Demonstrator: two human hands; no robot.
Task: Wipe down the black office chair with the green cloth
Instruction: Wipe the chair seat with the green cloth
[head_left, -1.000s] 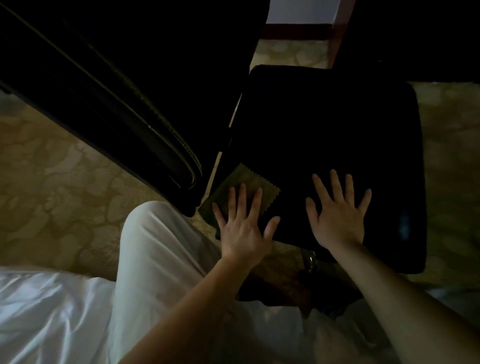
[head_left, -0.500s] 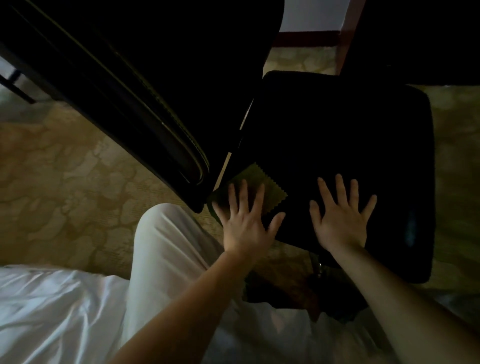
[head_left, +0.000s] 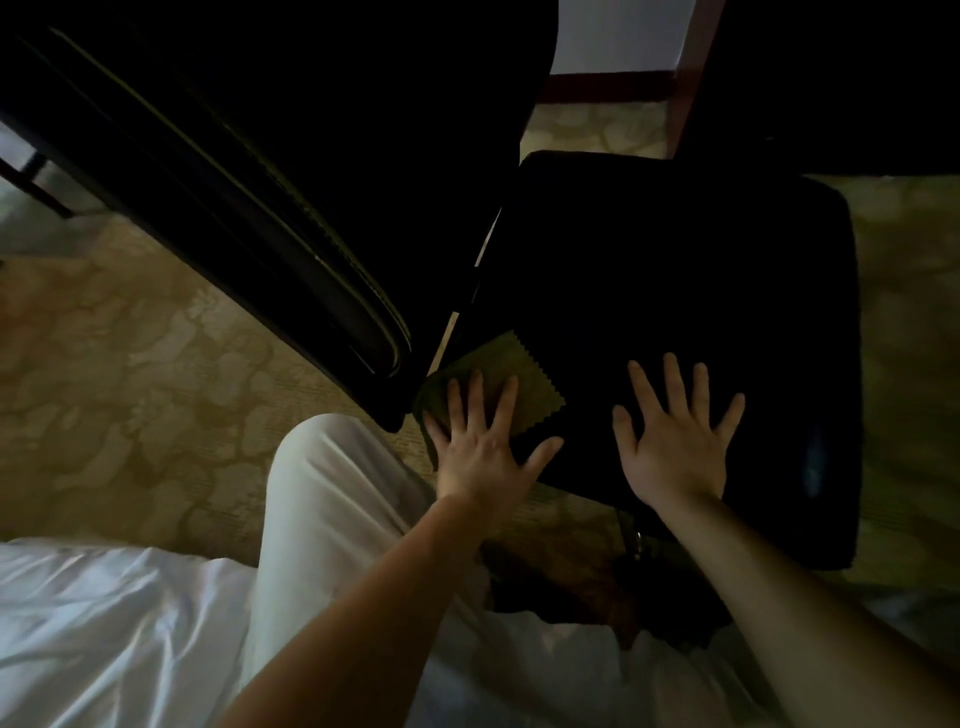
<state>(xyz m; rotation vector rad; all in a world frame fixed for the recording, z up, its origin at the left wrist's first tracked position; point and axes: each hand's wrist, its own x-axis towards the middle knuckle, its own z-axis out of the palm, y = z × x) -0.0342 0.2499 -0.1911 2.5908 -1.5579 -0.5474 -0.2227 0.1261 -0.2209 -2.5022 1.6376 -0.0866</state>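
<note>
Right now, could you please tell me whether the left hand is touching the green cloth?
Touching. The head view shows the left hand, its straight fingers lying flat on the green cloth on the black chair seat.

Both hands are held palm down, side by side and apart, with their backs turned up to the camera. The left hand is spread flat, its fingers straight and fanned forward, the left thumb stretched out to the right. The right hand is likewise laid flat, every finger extended and splayed, the right thumb set out to the left. Both wrists are kept straight. The bare left forearm is reached in from the lower left, the bare right forearm from the lower right corner.
</note>
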